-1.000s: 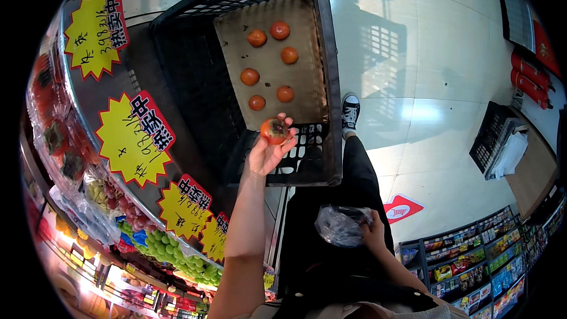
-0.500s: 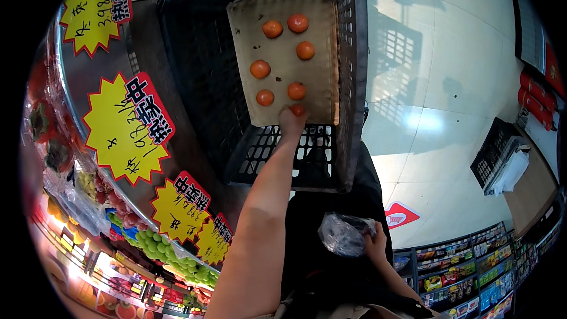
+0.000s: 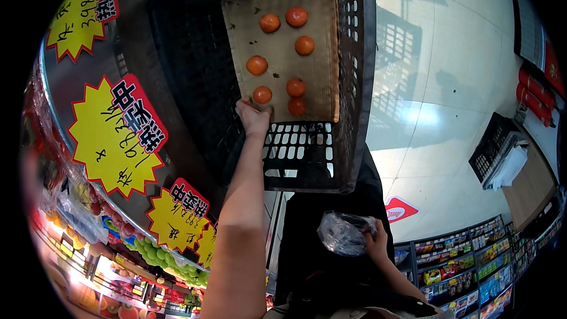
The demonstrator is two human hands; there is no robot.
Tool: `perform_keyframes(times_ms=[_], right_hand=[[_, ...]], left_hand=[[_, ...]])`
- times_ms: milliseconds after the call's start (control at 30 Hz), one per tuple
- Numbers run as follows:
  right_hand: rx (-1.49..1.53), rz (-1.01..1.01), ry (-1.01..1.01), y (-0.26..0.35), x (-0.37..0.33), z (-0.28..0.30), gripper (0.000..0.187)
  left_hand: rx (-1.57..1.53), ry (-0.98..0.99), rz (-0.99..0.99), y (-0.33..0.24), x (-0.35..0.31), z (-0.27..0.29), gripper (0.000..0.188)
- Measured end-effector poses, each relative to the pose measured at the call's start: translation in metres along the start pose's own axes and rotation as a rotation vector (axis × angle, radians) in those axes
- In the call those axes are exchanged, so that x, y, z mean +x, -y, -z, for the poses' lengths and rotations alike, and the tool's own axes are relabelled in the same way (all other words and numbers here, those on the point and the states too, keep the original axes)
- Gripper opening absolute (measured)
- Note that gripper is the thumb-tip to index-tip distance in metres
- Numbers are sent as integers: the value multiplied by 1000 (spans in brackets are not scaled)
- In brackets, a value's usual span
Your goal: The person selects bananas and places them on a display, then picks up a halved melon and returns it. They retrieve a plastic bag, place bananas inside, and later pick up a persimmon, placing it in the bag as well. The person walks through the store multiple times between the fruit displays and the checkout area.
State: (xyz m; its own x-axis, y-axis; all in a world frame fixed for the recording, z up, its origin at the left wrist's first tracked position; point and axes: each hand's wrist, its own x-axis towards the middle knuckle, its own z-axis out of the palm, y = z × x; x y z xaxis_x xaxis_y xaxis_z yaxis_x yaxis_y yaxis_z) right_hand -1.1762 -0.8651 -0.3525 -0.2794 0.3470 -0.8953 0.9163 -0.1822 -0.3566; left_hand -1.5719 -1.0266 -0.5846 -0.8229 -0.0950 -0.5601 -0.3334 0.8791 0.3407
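Observation:
Several round orange fruits, which look like tangerines, lie on a brown cardboard sheet (image 3: pixel 322 12) inside a dark plastic crate (image 3: pixel 354 82). My left hand (image 3: pixel 254 120) reaches over the crate's near side, its fingers apart. It is closest to the lower-left fruit (image 3: pixel 262 94), with the fingertips at or just short of it; whether they touch is unclear. Just to the right, two fruits lie close together, the nearer one (image 3: pixel 297 106) by the cardboard's near edge. Lower down, my right hand (image 3: pixel 377 243) grips a crumpled clear plastic bag (image 3: pixel 344 234), whose contents I cannot make out.
On the left runs a metal-edged display with yellow starburst price signs (image 3: pixel 118 136) and green grapes (image 3: pixel 156 254). Pale floor tiles (image 3: pixel 437 112) stretch out to the right. A small dark crate (image 3: pixel 497 149) and shelves of packaged goods (image 3: pixel 460 266) stand beyond.
My left hand has moved left, away from the nearest right-hand fruit, over to the lower-left one. The fruit it left stays on the cardboard. My right hand keeps the bag in place.

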Motion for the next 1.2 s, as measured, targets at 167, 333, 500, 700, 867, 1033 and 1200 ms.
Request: perform_keyframes(times_ms=[167, 333, 500, 700, 867, 1033, 1200], right_hand=[[3, -30, 1, -9, -1, -2, 25], [-5, -26, -14, -6, 1, -3, 25], [25, -29, 0, -11, -2, -4, 24], [19, -5, -13, -11, -3, -6, 24], [30, -23, -4, -14, -4, -6, 26], [38, -33, -1, -20, -3, -9, 27], [24, -33, 1, -17, -4, -8, 26]], left_hand=[[291, 102, -281, -2, -7, -14, 85], [211, 70, -434, 19, 11, -16, 71], [-92, -9, -217, 21, 11, -12, 63], [-549, 72, -5, 50, 24, -27, 60], [-221, -9, -143, 68, 22, -27, 69], [-140, 54, -157, 22, 3, -14, 76], [-28, 89, -173, 30, 8, -18, 74]])
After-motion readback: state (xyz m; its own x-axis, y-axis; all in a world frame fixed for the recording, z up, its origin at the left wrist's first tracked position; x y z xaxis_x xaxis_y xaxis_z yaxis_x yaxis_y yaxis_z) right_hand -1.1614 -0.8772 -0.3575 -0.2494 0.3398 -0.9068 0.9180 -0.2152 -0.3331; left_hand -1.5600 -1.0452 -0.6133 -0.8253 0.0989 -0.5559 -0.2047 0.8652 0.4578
